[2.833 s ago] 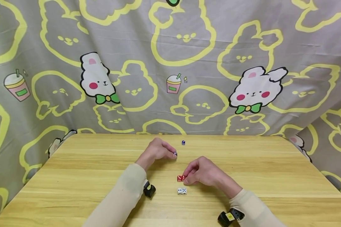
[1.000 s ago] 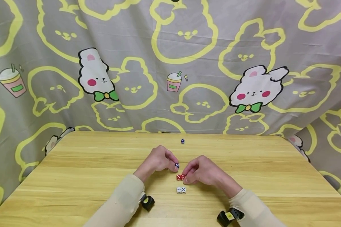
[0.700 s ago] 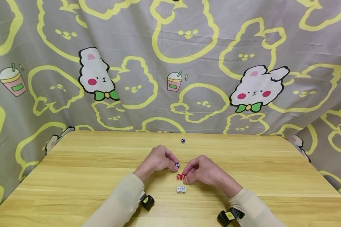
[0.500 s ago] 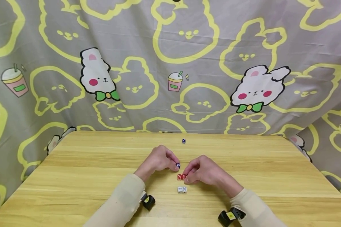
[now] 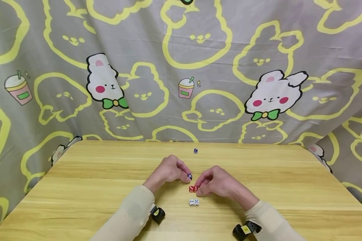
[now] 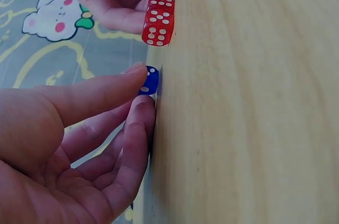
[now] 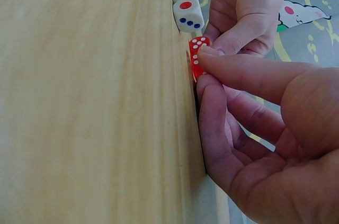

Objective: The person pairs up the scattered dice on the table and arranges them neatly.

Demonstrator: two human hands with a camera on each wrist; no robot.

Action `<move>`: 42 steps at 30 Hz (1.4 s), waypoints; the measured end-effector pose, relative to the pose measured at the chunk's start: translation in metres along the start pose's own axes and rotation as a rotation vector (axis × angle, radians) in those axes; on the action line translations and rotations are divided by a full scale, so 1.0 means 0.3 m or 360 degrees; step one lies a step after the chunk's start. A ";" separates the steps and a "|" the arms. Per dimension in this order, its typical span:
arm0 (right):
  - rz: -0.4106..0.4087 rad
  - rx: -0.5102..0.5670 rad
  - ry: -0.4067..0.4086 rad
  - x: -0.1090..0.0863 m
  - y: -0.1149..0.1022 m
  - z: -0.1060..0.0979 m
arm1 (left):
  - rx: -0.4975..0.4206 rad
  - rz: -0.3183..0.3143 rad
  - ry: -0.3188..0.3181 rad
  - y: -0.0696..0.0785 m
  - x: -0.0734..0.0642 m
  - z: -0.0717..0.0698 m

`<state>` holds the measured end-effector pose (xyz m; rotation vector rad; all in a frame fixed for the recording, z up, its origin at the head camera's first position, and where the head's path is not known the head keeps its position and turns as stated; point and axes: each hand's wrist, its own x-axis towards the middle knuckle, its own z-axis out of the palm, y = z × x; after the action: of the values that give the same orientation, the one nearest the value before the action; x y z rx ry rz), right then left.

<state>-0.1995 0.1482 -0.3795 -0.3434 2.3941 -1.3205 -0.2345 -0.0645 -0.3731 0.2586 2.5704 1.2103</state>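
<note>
My left hand (image 5: 170,169) pinches a dark blue die (image 5: 189,176) between thumb and fingertips, low at the wooden table. In the left wrist view the blue die (image 6: 151,80) shows white pips and stands apart from the red dice (image 6: 158,21). A pair of red dice (image 5: 191,189) sits side by side just nearer to me. My right hand (image 5: 217,180) holds the right-hand one by thumb and finger; in the right wrist view the thumb partly covers that red die (image 7: 199,44). Two white dice (image 5: 194,202) lie side by side in front of the red pair.
Another blue die (image 5: 195,151) lies alone near the far edge of the wooden table (image 5: 93,187). Behind the table hangs a grey curtain (image 5: 175,110) with cartoon prints. Black wrist cameras (image 5: 158,215) sit under both sleeves.
My left hand has brought the blue die from farther back on the table towards me, close behind the red pair. Over the last second both hands have stayed almost still.
</note>
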 end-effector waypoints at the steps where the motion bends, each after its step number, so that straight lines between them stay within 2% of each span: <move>1: -0.0002 -0.0001 0.0000 0.001 0.001 0.000 | -0.0002 -0.0003 -0.0001 -0.001 0.001 -0.001; 13: 0.0009 0.0018 -0.0021 0.013 0.000 0.002 | 0.0001 -0.0030 0.0011 -0.004 0.000 -0.008; 31: 0.0004 0.0032 -0.0025 0.011 0.006 0.012 | -0.0007 -0.0019 -0.0002 -0.012 -0.007 -0.008; 42: 0.0026 0.0133 -0.0076 0.002 0.007 -0.014 | -0.0030 0.0008 0.0006 0.001 -0.008 0.000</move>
<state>-0.2019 0.1522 -0.3793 -0.3277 2.2905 -1.3844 -0.2321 -0.0651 -0.3723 0.2592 2.5616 1.2373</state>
